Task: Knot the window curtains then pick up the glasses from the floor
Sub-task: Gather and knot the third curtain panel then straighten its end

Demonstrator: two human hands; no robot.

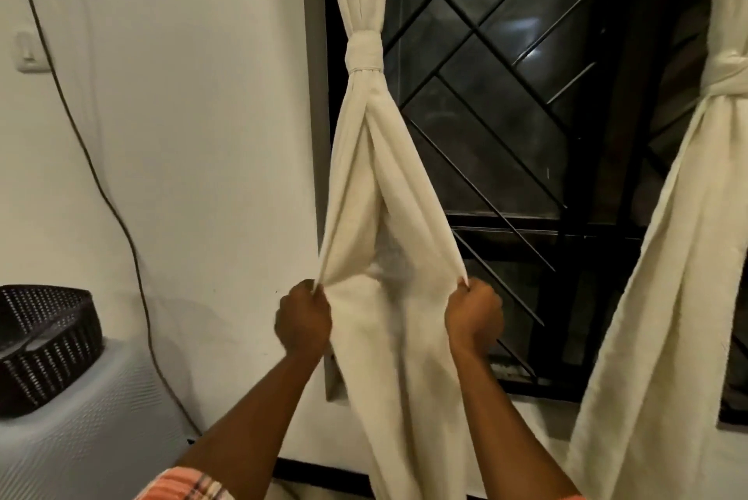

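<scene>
Directly below the knot [363, 52], the left curtain [356, 183] hangs vertical; left hand [303, 321] and right hand [473, 317], equally near, each grip pinching one edge.

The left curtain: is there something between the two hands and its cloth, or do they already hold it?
Nothing visible stands between. The left hand and the right hand both grip the left curtain below its knot, one at each edge.
</scene>
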